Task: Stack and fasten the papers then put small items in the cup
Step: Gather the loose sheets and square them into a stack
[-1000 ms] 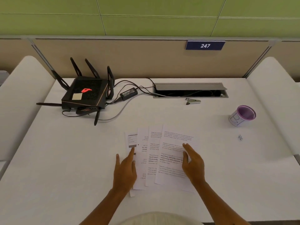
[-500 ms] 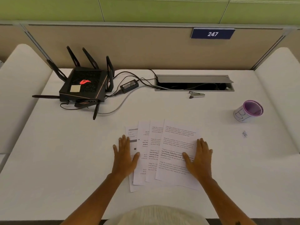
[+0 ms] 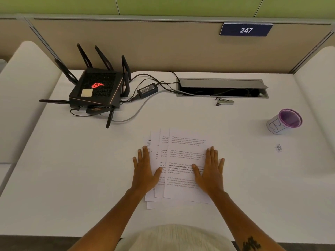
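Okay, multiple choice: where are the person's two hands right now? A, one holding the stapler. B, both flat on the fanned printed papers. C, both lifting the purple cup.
B: the left hand and right hand lie palm-down, fingers spread, on opposite sides of the fanned white printed papers, holding nothing.

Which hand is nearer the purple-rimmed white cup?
Right. The right hand lies flat on the right edge of the fanned printed papers, with the purple-rimmed white cup farther off to its right. The left hand presses the papers' left side, farther away.
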`<state>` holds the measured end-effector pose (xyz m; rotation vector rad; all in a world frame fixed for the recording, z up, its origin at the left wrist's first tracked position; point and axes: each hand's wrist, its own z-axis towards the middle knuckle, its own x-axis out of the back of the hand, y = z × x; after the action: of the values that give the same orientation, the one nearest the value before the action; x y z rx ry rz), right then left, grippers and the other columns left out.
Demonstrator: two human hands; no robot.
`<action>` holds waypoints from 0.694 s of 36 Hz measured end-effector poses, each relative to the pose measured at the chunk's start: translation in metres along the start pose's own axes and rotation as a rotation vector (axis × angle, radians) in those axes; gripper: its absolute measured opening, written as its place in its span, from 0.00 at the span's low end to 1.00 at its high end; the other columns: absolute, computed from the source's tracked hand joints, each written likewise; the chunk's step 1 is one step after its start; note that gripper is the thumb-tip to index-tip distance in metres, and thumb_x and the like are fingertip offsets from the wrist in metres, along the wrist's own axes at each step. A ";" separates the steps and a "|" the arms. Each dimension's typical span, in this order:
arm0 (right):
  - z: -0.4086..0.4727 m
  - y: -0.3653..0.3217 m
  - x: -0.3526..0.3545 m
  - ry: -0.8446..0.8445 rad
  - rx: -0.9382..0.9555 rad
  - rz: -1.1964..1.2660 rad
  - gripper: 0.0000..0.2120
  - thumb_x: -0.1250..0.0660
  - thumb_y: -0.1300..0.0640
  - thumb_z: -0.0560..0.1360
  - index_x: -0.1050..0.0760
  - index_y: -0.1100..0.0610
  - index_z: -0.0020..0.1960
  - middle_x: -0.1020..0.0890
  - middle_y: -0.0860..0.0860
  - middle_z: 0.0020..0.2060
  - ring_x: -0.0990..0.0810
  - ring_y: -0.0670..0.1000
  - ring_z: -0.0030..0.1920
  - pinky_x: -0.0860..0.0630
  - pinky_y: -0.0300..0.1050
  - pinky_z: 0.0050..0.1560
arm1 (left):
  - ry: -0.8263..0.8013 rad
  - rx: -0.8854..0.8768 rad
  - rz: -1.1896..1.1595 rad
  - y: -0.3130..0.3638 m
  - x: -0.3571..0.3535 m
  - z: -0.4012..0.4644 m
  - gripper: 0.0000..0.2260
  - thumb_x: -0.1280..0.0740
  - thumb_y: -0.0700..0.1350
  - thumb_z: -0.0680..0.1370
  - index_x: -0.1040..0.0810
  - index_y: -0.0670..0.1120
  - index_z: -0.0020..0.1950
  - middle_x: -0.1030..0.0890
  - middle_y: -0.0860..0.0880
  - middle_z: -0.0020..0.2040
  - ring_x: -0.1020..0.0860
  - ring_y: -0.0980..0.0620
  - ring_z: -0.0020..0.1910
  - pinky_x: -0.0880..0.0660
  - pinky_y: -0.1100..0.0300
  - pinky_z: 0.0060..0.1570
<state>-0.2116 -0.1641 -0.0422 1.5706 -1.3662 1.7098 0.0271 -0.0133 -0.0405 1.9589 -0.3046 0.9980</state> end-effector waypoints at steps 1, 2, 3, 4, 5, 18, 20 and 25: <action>0.000 -0.003 -0.001 0.000 0.008 -0.002 0.44 0.46 0.35 0.82 0.58 0.60 0.85 0.56 0.55 0.86 0.61 0.54 0.85 0.61 0.61 0.84 | 0.005 0.006 -0.009 0.001 0.001 -0.001 0.49 0.32 0.60 0.82 0.64 0.47 0.87 0.60 0.47 0.88 0.62 0.43 0.87 0.66 0.47 0.82; 0.001 -0.006 -0.002 0.000 0.016 -0.002 0.44 0.47 0.35 0.82 0.58 0.60 0.85 0.56 0.55 0.86 0.61 0.54 0.85 0.62 0.61 0.84 | 0.009 0.013 -0.018 0.003 0.002 -0.002 0.49 0.32 0.60 0.82 0.64 0.48 0.86 0.60 0.47 0.88 0.62 0.43 0.87 0.65 0.47 0.82; 0.001 -0.008 -0.003 -0.001 0.024 -0.003 0.44 0.47 0.35 0.82 0.58 0.60 0.85 0.56 0.55 0.86 0.61 0.54 0.85 0.62 0.61 0.84 | 0.011 0.022 -0.026 0.005 0.004 -0.003 0.48 0.32 0.59 0.82 0.64 0.48 0.86 0.60 0.47 0.88 0.62 0.43 0.87 0.64 0.46 0.82; 0.001 -0.011 -0.005 -0.001 0.034 -0.002 0.44 0.46 0.35 0.82 0.58 0.60 0.85 0.56 0.55 0.86 0.61 0.54 0.85 0.62 0.61 0.84 | 0.010 0.029 -0.035 0.007 0.005 -0.004 0.48 0.32 0.59 0.83 0.65 0.48 0.86 0.61 0.47 0.88 0.62 0.43 0.87 0.63 0.45 0.83; 0.002 -0.014 -0.006 -0.001 0.043 -0.001 0.44 0.46 0.35 0.82 0.58 0.60 0.85 0.55 0.55 0.86 0.60 0.54 0.85 0.61 0.61 0.84 | 0.007 0.035 -0.046 0.009 0.006 -0.005 0.47 0.32 0.58 0.83 0.66 0.49 0.86 0.61 0.47 0.88 0.63 0.43 0.87 0.62 0.45 0.83; -0.001 -0.045 -0.019 -0.019 0.118 0.000 0.44 0.45 0.36 0.81 0.58 0.60 0.85 0.55 0.55 0.86 0.60 0.54 0.85 0.60 0.64 0.83 | 0.070 0.001 -0.180 0.007 0.006 -0.001 0.53 0.29 0.57 0.81 0.74 0.62 0.81 0.56 0.52 0.89 0.53 0.46 0.88 0.59 0.43 0.85; -0.001 -0.047 -0.020 -0.018 0.126 -0.006 0.45 0.45 0.36 0.81 0.58 0.60 0.85 0.55 0.55 0.86 0.59 0.54 0.85 0.60 0.65 0.83 | 0.074 0.005 -0.189 0.008 0.007 -0.001 0.55 0.27 0.57 0.80 0.74 0.60 0.82 0.54 0.51 0.89 0.52 0.45 0.88 0.58 0.40 0.85; -0.004 -0.053 -0.022 -0.022 0.113 -0.014 0.44 0.47 0.35 0.81 0.56 0.60 0.85 0.54 0.56 0.86 0.59 0.55 0.85 0.60 0.66 0.83 | 0.085 0.031 -0.254 0.015 0.013 -0.003 0.56 0.26 0.54 0.80 0.74 0.57 0.83 0.49 0.51 0.88 0.49 0.44 0.88 0.56 0.39 0.85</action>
<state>-0.1637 -0.1332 -0.0428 1.6602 -1.2860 1.7950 0.0256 -0.0176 -0.0205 1.9200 0.0084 0.9211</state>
